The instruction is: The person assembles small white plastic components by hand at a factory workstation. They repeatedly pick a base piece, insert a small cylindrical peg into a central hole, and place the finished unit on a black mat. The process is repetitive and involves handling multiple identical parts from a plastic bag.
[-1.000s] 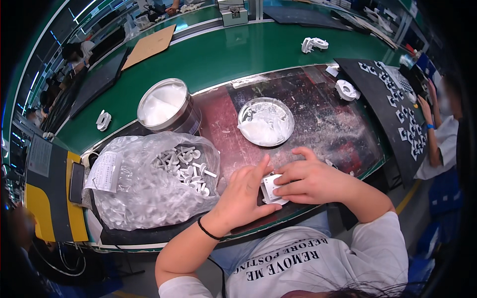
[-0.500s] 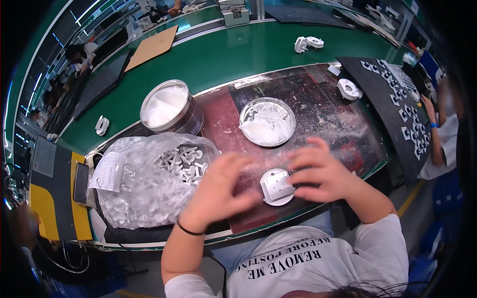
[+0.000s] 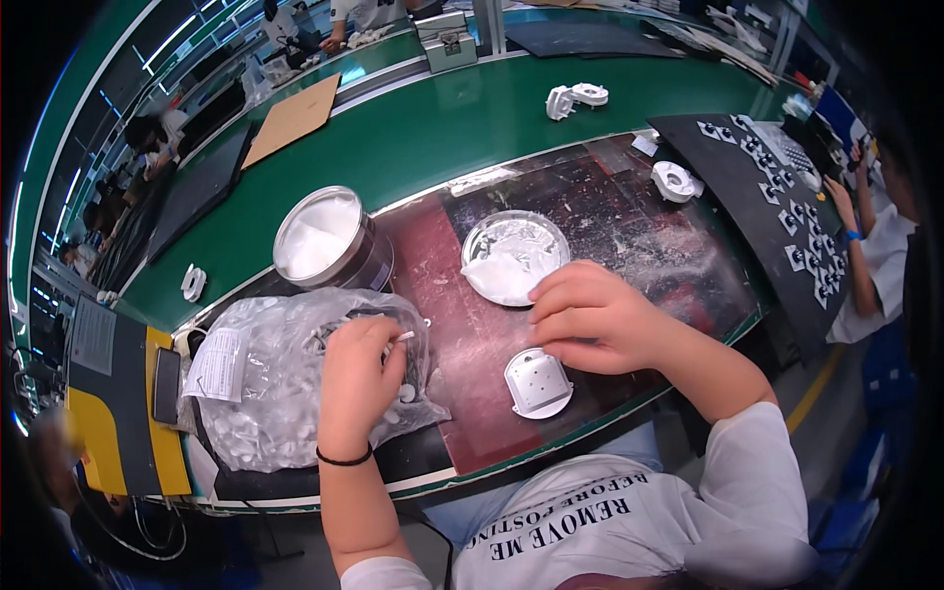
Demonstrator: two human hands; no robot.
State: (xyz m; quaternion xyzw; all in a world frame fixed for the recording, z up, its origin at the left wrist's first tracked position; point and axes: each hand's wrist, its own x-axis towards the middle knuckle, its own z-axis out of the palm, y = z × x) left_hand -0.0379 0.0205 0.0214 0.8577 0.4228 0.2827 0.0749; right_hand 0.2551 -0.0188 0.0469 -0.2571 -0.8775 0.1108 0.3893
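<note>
My left hand point(image 3: 356, 379) is at the mouth of a clear plastic bag point(image 3: 265, 393) filled with small white stemmed plastic pieces. Its fingers pinch one white plastic piece point(image 3: 406, 336), partly hidden by the fingertips. My right hand point(image 3: 605, 320) hovers, fingers loosely bent and apart, by the near right rim of a shallow round dish point(image 3: 556, 234) smeared with white paste point(image 3: 501, 280). I see nothing in that hand. Just below its fingertips a white round housing point(image 3: 538, 384) with a flat, holed plate lies on the worn red-and-black mat point(image 3: 472, 423).
An open tin point(image 3: 369, 258) with white contents stands behind the bag. White plastic parts point(image 3: 575, 98) sit on the green bench, another point(image 3: 676, 182) at the mat's far right corner. A black board point(image 3: 733, 177) bears several small parts; a co-worker's arm point(image 3: 854, 231) reaches beside it.
My left hand has moved left to the bag's opening and now pinches a white piece. My right hand has shifted slightly left, off the housing's side, its fingers more bent.
</note>
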